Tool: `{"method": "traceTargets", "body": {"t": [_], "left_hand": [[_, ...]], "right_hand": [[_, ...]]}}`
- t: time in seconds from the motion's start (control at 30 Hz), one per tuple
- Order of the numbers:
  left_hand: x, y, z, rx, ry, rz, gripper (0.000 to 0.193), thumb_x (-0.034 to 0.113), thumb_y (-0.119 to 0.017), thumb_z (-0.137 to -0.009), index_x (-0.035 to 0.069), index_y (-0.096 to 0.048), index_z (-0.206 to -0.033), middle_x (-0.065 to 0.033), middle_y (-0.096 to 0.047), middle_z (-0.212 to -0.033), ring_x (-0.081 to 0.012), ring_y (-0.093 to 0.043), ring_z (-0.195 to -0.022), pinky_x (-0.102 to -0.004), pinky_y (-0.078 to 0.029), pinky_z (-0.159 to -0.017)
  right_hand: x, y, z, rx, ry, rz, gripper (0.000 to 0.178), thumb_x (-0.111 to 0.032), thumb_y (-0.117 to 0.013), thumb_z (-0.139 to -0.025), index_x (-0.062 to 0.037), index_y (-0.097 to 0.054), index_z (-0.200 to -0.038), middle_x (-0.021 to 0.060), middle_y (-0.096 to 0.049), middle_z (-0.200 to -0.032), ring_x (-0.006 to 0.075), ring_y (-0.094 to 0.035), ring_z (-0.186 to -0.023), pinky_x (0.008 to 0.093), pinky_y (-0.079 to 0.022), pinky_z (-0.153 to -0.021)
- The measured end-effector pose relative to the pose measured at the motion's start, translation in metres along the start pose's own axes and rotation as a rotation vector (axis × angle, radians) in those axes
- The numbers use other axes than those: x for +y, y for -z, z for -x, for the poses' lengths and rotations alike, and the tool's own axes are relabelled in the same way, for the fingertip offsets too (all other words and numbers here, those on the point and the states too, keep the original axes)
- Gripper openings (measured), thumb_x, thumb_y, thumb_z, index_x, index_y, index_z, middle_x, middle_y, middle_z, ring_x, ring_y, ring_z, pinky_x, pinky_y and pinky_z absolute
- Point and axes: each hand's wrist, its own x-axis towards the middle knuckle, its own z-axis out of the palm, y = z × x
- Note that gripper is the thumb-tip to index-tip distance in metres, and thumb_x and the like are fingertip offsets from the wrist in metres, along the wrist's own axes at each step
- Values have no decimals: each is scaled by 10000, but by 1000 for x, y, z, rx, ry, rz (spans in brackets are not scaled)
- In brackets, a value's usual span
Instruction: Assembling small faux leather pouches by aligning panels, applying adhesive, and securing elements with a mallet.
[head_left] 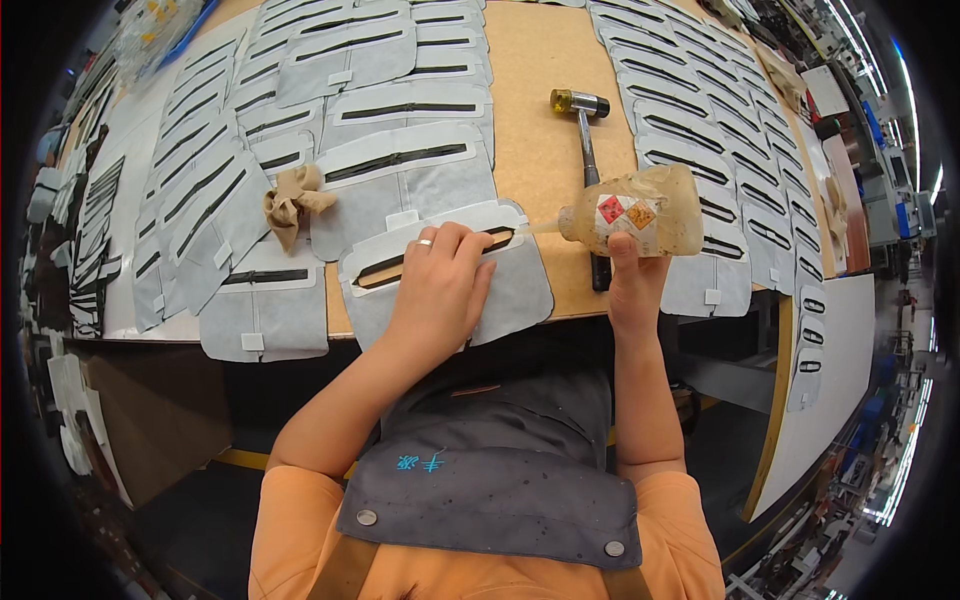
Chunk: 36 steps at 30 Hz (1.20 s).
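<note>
Left hand (445,280) laid flat, pressing grey panel (522,287); right hand (638,285) gripping bottle (672,205), nozzle (545,226) between hands. Likely dispensing; next needs steady tracing.

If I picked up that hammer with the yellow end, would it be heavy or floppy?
The hammer would probably feel heavy at the top, because its thick head looks partly metal. It likely wouldn't flop, since its handle looks straight and hard. Pushed sideways, it might swing around its head.
</note>
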Motion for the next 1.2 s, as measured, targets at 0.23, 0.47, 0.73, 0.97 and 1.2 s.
{"method": "traceTargets", "body": {"t": [0.23, 0.47, 0.73, 0.97, 1.2], "left_hand": [[-10, -16, -3, 41, 56, -5, 177, 62, -657, -793, 59, -579, -952, -91, -525, -918, -277, -507, -885, -389, -369, -806], [-8, -15, -4, 33, 75, 6, 167, 59, -658, -791, 61, -582, -940, -88, -524, -913, -274, -506, -885, -387, -370, -801], [-7, -14, -4, 35, 74, 6, 156, 72, -651, -798, 60, -583, -938, -89, -521, -910, -280, -502, -888, -390, -369, -798], [-9, -15, -4, 37, 48, -5, 164, 72, -655, -788, 64, -565, -925, -97, -503, -899, -280, -498, -882, -390, -371, -760], [-9, -15, -3, 46, 39, 6, 160, 69, -652, -789, 64, -567, -924, -97, -505, -899, -280, -501, -879, -388, -368, -761]], "right_hand": [[2, -7, -3, -28, 63, -2, 541, -131, -771, -812, -19, -483, -1255, 68, -595, -1147, 153, -595, -1026, 304, -495, -897], [3, -6, -5, -70, 48, 79, 535, -118, -785, -794, -6, -503, -1235, 79, -609, -1134, 159, -602, -1025, 303, -501, -887], [0, -10, -6, -85, 88, 99, 538, -102, -800, -773, 1, -520, -1220, 86, -612, -1140, 165, -611, -1008, 306, -516, -863], [-1, -8, -7, -128, 86, 212, 538, -99, -805, -766, -1, -526, -1216, 84, -613, -1138, 165, -610, -1013, 307, -516, -865], [-12, -4, -8, -17, 126, 176, 565, -174, -794, -786, -16, -499, -1241, 79, -599, -1133, 164, -603, -1016, 314, -515, -866]]}}
